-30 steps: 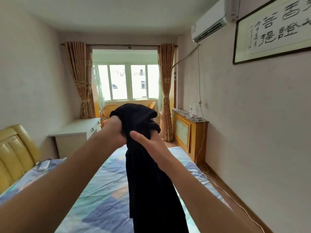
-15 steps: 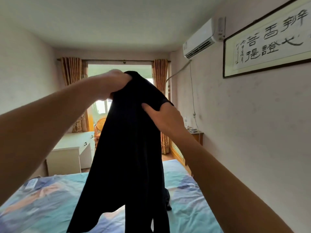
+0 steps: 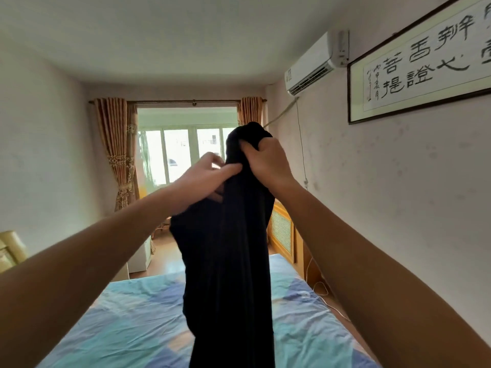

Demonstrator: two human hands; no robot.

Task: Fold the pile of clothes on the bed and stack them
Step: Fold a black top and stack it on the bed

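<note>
Hanging high over the bed (image 3: 127, 322), a black garment (image 3: 228, 261) drapes past the frame's bottom edge; the right hand (image 3: 268, 163) clenches its top, the left hand (image 3: 204, 179) pinches just below.

White wall-mounted air conditioner (image 3: 316, 65) high on the right wall, dark-framed calligraphy scroll (image 3: 425, 62) beside it, orange-beige patterned curtains (image 3: 117, 150) flanking a bright window (image 3: 180, 152), wooden radiator cover (image 3: 283, 231), padded yellow headboard (image 3: 12, 249) at left.
</note>
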